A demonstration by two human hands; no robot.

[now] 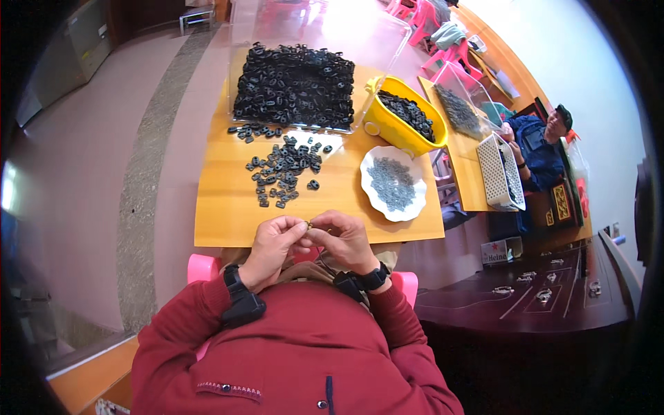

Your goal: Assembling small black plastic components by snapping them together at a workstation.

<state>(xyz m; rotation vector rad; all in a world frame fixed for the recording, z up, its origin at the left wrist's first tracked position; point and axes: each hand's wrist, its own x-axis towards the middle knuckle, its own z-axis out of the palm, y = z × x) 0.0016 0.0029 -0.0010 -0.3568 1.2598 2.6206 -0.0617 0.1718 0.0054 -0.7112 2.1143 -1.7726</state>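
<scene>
Fingers (pixel 326 220) pinched, left hand (pixel 270 250) meets right hand (pixel 351 243).

The person is wearing a long-sleeved burgundy sweater (pixel 297 346), its sleeves ending in snug cuffs (pixel 389 297). A slanting trim band (pixel 238 393) is showing pale zigzag stitching and a dark round button (pixel 226 388); a narrow navy strip (pixel 330 391) is running upright beside a second, pale-rimmed button (pixel 322 404). Black straps (pixel 375 277) are circling both wrists, each carrying a chunky black module (pixel 243 309). Beige trousers (pixel 382 256) are peeking out beyond the hem.
</scene>
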